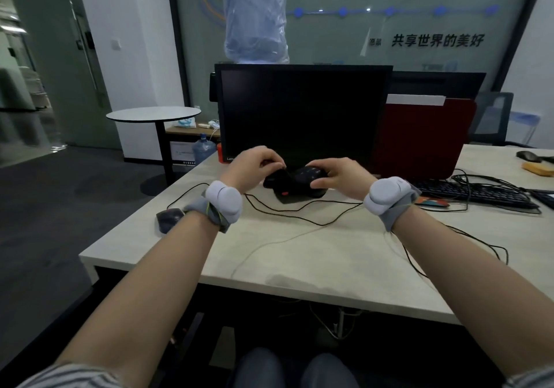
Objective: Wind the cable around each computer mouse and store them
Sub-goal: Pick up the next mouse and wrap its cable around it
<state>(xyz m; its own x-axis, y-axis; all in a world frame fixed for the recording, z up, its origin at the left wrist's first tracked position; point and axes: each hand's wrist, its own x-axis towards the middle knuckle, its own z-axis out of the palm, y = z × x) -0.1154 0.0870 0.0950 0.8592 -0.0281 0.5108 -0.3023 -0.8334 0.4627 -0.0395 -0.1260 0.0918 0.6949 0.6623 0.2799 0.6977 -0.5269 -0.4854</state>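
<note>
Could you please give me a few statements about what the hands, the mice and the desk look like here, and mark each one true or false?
1. Both hands are on the same black mouse in front of the monitor. True: the left hand and right hand both grip it.
2. A second mouse lies near the desk's left edge. True.
3. The monitor is switched on. False: its screen is dark.
4. The keyboard lies left of the hands. False: it lies to their right.
5. The cables on the desk are all neatly coiled. False: they trail loosely across it.
</note>
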